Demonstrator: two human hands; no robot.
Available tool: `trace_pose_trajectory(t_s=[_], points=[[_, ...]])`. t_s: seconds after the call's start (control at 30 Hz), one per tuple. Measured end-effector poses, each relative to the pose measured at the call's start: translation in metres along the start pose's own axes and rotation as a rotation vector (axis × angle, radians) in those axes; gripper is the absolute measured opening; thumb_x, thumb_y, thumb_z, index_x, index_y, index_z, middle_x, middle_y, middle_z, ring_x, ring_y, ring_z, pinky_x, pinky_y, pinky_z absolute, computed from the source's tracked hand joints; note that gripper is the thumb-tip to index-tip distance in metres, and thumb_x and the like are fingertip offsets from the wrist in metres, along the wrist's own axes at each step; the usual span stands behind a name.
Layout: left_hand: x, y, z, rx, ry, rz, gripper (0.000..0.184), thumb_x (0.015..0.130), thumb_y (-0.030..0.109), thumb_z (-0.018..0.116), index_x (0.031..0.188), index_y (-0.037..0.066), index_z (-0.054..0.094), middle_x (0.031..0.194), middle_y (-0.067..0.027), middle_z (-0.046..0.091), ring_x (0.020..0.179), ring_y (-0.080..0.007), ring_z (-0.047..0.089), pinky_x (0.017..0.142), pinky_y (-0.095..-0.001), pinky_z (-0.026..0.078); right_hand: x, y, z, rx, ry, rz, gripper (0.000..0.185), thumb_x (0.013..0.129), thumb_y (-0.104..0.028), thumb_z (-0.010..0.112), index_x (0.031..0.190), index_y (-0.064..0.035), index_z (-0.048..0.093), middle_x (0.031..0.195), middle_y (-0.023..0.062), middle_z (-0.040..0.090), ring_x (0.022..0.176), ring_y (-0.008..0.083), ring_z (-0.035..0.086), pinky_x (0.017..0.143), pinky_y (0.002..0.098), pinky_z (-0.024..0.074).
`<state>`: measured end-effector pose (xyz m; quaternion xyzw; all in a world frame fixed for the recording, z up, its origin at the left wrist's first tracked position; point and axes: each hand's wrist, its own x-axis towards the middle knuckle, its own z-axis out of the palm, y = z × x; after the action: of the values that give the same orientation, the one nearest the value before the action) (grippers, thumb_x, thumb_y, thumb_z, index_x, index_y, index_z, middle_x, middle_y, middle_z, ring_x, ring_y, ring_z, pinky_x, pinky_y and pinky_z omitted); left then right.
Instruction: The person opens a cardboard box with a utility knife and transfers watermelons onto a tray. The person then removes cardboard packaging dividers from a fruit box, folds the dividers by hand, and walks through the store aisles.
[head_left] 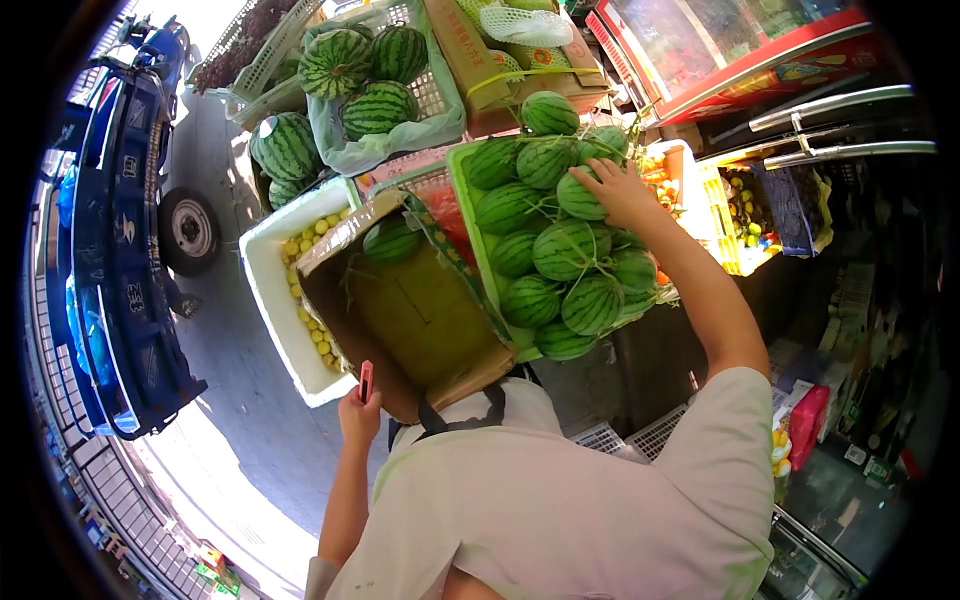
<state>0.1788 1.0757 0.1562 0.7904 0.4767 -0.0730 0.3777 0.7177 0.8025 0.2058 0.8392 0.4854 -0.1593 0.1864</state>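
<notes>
One rounded, dark-striped green watermelon (576,200) lies under the spread fingers (588,183) of the right hand (622,195), while the left hand (360,412) curls its fingers round a pink utility knife (366,378).

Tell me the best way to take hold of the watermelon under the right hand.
Probably from above, the right hand cupping the exposed, rounded top of the watermelon and reaching down its sides as far as possible. Neighbouring watermelons crowd close, seeming to leave little room for a low sideways approach.

box (420,320) is matt cardbd, melons (566,250) smooth & semi-glossy, tub (273,295) foam.
</notes>
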Motion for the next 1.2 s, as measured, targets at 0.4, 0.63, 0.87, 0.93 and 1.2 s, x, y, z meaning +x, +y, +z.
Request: trace_pose_trajectory(t_s=[0.4, 0.63, 0.87, 0.93, 1.2], points=[[0.0, -0.015, -0.008, -0.097, -0.075, -0.029, 0.031, 0.083, 0.029, 0.063, 0.083, -0.003, 0.066, 0.07, -0.0251, 0.062, 0.067, -0.0421, 0.064, 0.063, -0.0459, 0.049, -0.027, -0.142, -0.102, 0.431, 0.403, -0.115, 0.045, 0.089, -0.031, 0.071, 0.124, -0.0046, 0.06, 0.105, 0.0113, 0.068, 0.105, 0.0312, 0.063, 0.101, 0.0446, 0.0448], [-0.002, -0.033, -0.006, -0.08, -0.089, -0.046, 0.028, 0.082, 0.028, 0.065, 0.085, 0.0, 0.066, 0.073, -0.0226, 0.064, 0.069, -0.0396, 0.064, 0.065, -0.0439, 0.05, 0.061, -0.323, -0.026, 0.802, 0.333, -0.489, 0.051, 0.083, -0.026, 0.074, 0.126, -0.0051, 0.058, 0.119, 0.0129, 0.063, 0.116, 0.0319, 0.057, 0.095, 0.0426, 0.0489], [0.004, -0.027, 0.0, -0.14, -0.085, -0.052, 0.025, 0.083, 0.026, 0.066, 0.082, 0.0, 0.065, 0.068, -0.0204, 0.062, 0.064, -0.0367, 0.063, 0.062, -0.0422, 0.049, 0.214, -0.406, 0.082, 0.384, 0.219, -0.031, 0.058, 0.091, -0.017, 0.058, 0.146, -0.007, 0.042, 0.157, 0.0153, 0.031, 0.145, 0.034, 0.029, 0.117, 0.0567, 0.0243], [0.007, -0.033, 0.001, -0.16, -0.06, -0.038, 0.025, 0.083, 0.024, 0.066, 0.085, 0.0, 0.065, 0.069, -0.02, 0.062, 0.062, -0.0335, 0.063, 0.061, -0.0401, 0.049, 0.226, -0.417, 0.086, 0.355, 0.251, 0.05, 0.049, 0.099, -0.017, 0.04, 0.148, -0.0142, 0.041, 0.16, 0.0129, 0.027, 0.148, 0.0343, 0.023, 0.115, 0.0654, 0.0216], [0.015, -0.039, 0.008, -0.083, -0.042, -0.024, 0.028, 0.083, 0.027, 0.067, 0.08, 0.0, 0.061, 0.067, -0.0226, 0.061, 0.065, -0.0406, 0.063, 0.061, -0.0432, 0.049, 0.224, -0.424, 0.106, 0.414, 0.313, 0.233, 0.049, 0.096, -0.018, 0.045, 0.145, -0.0179, 0.043, 0.142, 0.0229, 0.042, 0.132, 0.0438, 0.04, 0.104, 0.0685, 0.0343]])
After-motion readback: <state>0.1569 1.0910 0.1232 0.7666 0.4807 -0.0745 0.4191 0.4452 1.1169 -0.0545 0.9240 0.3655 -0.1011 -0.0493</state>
